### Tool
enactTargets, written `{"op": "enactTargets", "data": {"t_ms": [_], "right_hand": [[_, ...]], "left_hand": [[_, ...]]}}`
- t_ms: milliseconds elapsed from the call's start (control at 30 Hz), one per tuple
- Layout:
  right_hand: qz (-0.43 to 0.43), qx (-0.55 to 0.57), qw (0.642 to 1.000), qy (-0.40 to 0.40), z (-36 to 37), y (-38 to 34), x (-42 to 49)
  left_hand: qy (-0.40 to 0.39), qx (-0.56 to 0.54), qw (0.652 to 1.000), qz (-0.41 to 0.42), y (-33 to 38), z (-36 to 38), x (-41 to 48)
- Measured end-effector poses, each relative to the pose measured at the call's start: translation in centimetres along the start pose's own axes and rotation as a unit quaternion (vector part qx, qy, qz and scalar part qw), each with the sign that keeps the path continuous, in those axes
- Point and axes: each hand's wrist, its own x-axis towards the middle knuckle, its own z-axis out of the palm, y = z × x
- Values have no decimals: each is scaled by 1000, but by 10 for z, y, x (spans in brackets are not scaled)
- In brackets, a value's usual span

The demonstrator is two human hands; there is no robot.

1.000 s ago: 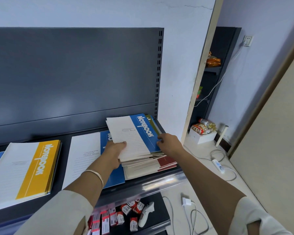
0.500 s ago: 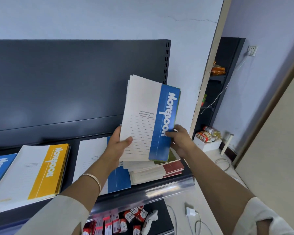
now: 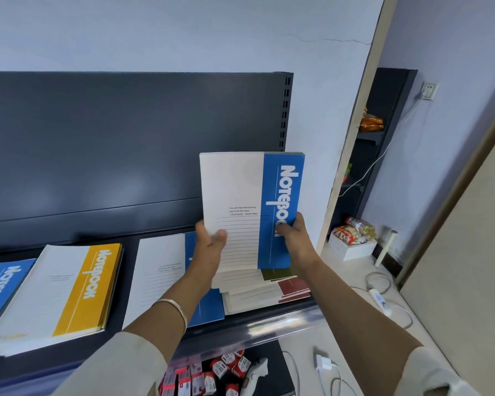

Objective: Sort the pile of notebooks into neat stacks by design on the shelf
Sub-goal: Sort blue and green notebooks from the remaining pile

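Raised and squared upright since a moment ago, the blue notebook [image 3: 252,210] is held above the mixed pile [image 3: 266,290] at the right end of the shelf [image 3: 123,281]. The left forearm crosses the blue stack [image 3: 160,275]; the yellow stack [image 3: 66,290] lies further left. The left hand [image 3: 209,241] grips the notebook's white edge, and the right hand [image 3: 295,238] pinches its blue band.

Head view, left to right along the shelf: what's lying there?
Blue stack at the edge → yellow stack → flat blue notebook → mixed pile. The raised blue notebooks overlap that pile, so skipped.
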Motion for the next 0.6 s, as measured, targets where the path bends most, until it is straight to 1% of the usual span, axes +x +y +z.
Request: {"op": "enactTargets", "data": {"t_ms": [200,267,333,433,500,600], "right_hand": [[-21,-34,999,2,11,-11,-2],[-39,-67,997,2,23,-16,-4],[-69,-123,990,-4,41,-20,-7],[-90,-204,975,-26,77,-21,-11],[-74,-244,965,-55,102,-16,-14],[-59,-301,946,-105,134,1,-21]], "left_hand": [[58,48,997,-7,8,-9,5],[72,68,995,-15,13,-23,7],[91,94,991,-20,18,-43,7],[138,134,981,-23,20,-80,7],[163,161,973,-30,19,-107,5],[178,192,963,-59,12,-140,-1]]}}
